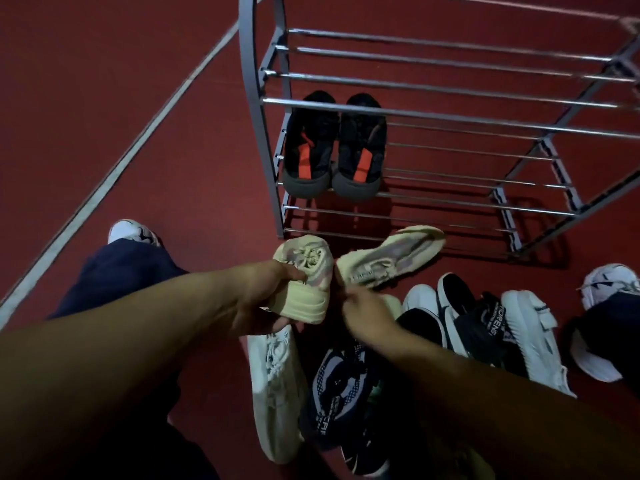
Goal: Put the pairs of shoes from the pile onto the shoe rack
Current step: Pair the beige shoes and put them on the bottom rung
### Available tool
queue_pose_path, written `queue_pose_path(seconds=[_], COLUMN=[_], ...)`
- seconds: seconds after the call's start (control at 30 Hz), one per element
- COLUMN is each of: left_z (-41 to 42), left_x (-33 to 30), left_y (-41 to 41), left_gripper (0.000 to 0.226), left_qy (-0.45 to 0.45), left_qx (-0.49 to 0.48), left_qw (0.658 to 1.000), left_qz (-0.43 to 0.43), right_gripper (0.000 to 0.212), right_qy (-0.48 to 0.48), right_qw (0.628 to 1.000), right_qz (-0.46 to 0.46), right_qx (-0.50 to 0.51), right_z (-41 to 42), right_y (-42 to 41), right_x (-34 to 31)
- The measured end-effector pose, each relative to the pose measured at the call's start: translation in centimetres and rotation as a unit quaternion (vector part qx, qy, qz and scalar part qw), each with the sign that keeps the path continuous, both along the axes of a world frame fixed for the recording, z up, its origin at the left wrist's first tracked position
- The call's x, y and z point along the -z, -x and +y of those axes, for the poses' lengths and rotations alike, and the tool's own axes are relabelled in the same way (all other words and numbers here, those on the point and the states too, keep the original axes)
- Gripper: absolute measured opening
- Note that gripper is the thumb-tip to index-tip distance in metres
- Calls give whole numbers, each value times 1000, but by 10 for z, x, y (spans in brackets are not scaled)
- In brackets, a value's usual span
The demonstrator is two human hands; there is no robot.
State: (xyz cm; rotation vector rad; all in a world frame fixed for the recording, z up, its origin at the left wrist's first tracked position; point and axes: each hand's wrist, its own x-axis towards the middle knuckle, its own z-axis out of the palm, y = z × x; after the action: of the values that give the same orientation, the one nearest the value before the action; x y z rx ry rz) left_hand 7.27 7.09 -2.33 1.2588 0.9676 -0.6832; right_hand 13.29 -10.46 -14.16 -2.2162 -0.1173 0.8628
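Note:
A metal shoe rack point(446, 110) stands on the red floor ahead. One pair of black shoes with orange tabs point(334, 147) rests on a lower shelf at its left end. My left hand point(266, 299) is shut on a cream sneaker point(306, 282), heel toward me. My right hand point(367, 317) grips the heel end of the matching cream sneaker point(391, 259), which points up and right toward the rack's base. Below my hands lies the pile of shoes point(381, 368).
The pile holds a white sneaker point(275, 389), dark navy patterned shoes point(341, 393), a black-and-white pair point(446, 310) and a white strapped shoe point(533, 337). My own white shoes show at left point(133, 232) and far right point(609, 282). A white line point(114, 174) crosses the floor.

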Motion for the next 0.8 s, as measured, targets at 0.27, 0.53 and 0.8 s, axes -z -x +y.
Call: queue_pose_path(seconds=[0.27, 0.53, 0.8], left_z=[2, -1, -12], left_x=[7, 10, 30], left_y=[0, 2, -29], left_gripper=[27, 31, 17], left_qy=[-42, -27, -48], left_qx=[10, 1, -76], left_qw=[999, 999, 995], left_qz=[8, 22, -37], right_gripper=[40, 39, 42], right_qy=[-156, -146, -228], right_qw=[858, 855, 812], right_qz=[198, 170, 209], right_qx=[448, 468, 494], right_z=[-10, 3, -8], right_y=[-86, -84, -93], right_x=[26, 39, 33])
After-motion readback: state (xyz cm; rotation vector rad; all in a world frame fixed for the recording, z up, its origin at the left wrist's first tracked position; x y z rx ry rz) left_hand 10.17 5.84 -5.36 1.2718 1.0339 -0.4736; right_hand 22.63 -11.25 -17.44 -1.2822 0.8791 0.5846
